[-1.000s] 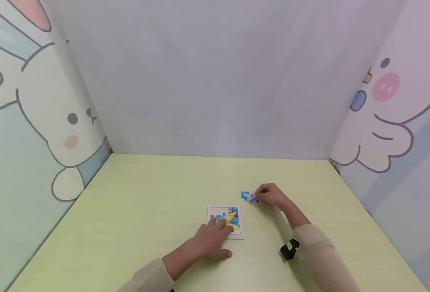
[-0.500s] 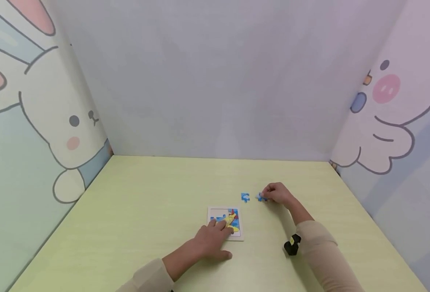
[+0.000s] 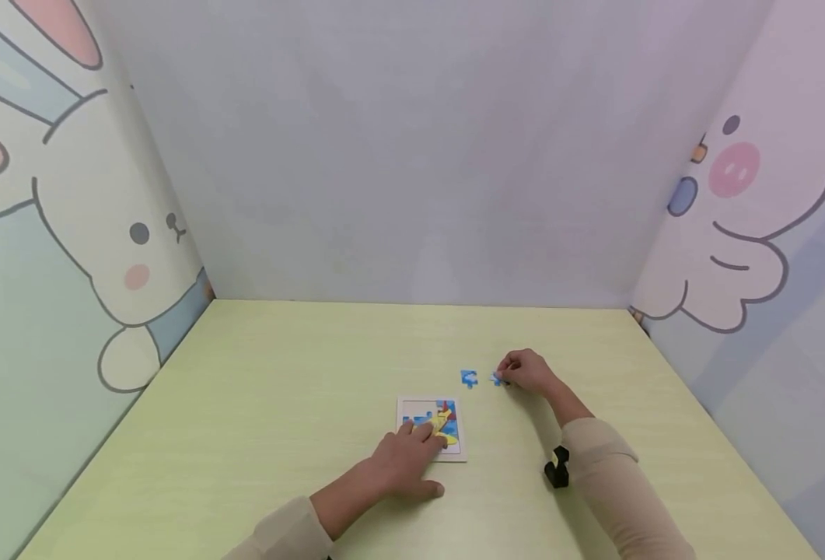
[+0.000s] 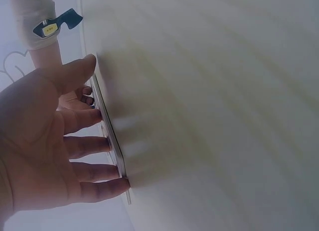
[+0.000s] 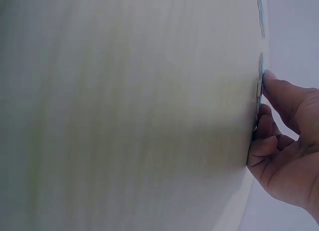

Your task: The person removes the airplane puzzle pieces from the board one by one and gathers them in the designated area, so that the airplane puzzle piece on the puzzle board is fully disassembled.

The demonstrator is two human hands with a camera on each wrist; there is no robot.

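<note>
Puzzle frame (image 3: 417, 406) between cartoon walls (image 3: 121, 249)

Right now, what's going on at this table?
Someone is handling a small picture puzzle on the table. Their left hand rests on the tray, which is partly filled, with a gap at its far left. Their right hand pinches a blue-and-white piece, partly hidden by the fingers, beyond the tray to the right. A loose piece lies just left of that one, apart.
</note>
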